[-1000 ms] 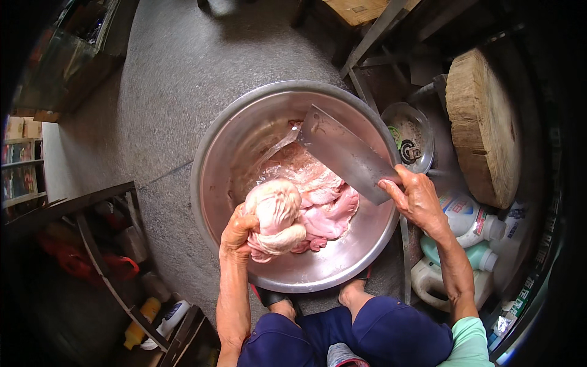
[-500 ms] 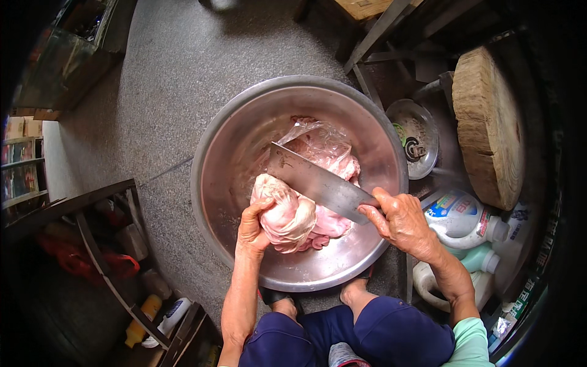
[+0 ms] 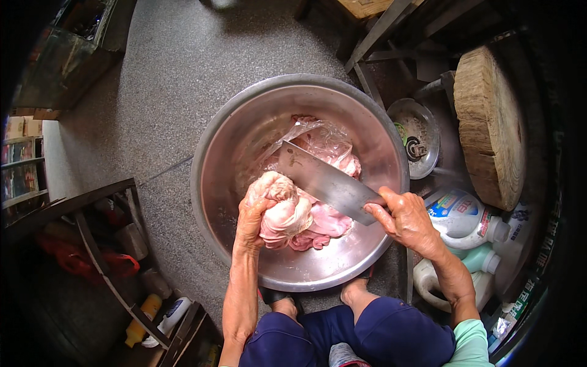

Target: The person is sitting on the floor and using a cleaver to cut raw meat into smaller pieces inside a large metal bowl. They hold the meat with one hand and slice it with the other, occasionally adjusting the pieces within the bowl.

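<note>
A wide steel basin (image 3: pixel 318 278) stands on the floor in front of my feet. My left hand (image 3: pixel 252 219) grips a pale pink, folded lump of raw meat (image 3: pixel 282 211) over its left half. In my right hand (image 3: pixel 403 220) is a cleaver (image 3: pixel 327 183), held by its handle. Its broad blade slants up and left across the basin, just right of the lump. Below lie more pink pieces of meat (image 3: pixel 327 223). A clear plastic bag (image 3: pixel 324 137) with meat in it rests toward the far side, partly hidden by the blade.
To the right are a small clear bowl (image 3: pixel 422 125), a thick round wooden block (image 3: pixel 486 122) on edge, and several jugs such as a white detergent jug (image 3: pixel 455 214). A wooden rack (image 3: pixel 92 238) with bottles stands on the left. Grey speckled floor (image 3: pixel 177 73) surrounds the basin.
The cleaver and my right hand have shifted slightly right, away from the lump. My left hand has moved a little left with the meat, turning it slightly.
</note>
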Demonstrator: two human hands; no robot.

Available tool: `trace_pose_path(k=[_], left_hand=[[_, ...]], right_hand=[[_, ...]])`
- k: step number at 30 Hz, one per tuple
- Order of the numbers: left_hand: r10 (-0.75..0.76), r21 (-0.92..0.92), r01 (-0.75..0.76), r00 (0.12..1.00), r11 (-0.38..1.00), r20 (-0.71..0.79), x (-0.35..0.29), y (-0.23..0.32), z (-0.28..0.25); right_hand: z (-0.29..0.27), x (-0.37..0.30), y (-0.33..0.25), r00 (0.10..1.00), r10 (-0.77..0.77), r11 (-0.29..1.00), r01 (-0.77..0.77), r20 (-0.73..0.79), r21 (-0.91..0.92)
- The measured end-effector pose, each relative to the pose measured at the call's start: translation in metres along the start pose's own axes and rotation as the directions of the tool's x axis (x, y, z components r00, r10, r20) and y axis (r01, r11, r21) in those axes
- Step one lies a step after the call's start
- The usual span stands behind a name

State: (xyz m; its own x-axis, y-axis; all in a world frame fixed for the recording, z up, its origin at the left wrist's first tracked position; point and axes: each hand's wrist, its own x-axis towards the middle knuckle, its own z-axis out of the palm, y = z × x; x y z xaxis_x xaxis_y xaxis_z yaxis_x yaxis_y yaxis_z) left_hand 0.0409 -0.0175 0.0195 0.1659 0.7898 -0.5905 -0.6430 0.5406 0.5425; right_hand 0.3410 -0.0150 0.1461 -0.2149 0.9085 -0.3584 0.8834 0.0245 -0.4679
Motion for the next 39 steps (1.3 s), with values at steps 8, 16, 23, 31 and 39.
trace_pose_path(k=[8,16,23,31,39], left_hand=[[-0.207,-0.222,0.203,0.978,0.954,0.005,0.006,-0.008,-0.03],[-0.101,-0.059,0.097,0.992,0.994,-0.079,0.012,-0.001,-0.015],[-0.091,-0.027,0.089,0.991,0.996,-0.1,0.014,0.006,-0.011],[-0.089,-0.124,0.076,0.991,0.989,-0.099,0.005,0.008,-0.007],[-0.254,-0.089,0.246,0.964,0.965,-0.084,-0.008,0.01,-0.01]], right_hand=[[-0.02,-0.006,-0.012,1.0,-0.006,0.996,0.007,-0.014,0.093],[-0.027,-0.004,-0.025,0.991,-0.131,0.978,0.132,0.018,-0.164],[-0.026,0.003,-0.006,0.998,-0.054,0.982,0.057,0.023,-0.181],[-0.014,0.004,0.008,0.998,0.039,0.998,-0.041,-0.054,-0.045],[-0.018,0.001,-0.018,0.996,-0.087,0.994,0.086,-0.009,-0.073]])
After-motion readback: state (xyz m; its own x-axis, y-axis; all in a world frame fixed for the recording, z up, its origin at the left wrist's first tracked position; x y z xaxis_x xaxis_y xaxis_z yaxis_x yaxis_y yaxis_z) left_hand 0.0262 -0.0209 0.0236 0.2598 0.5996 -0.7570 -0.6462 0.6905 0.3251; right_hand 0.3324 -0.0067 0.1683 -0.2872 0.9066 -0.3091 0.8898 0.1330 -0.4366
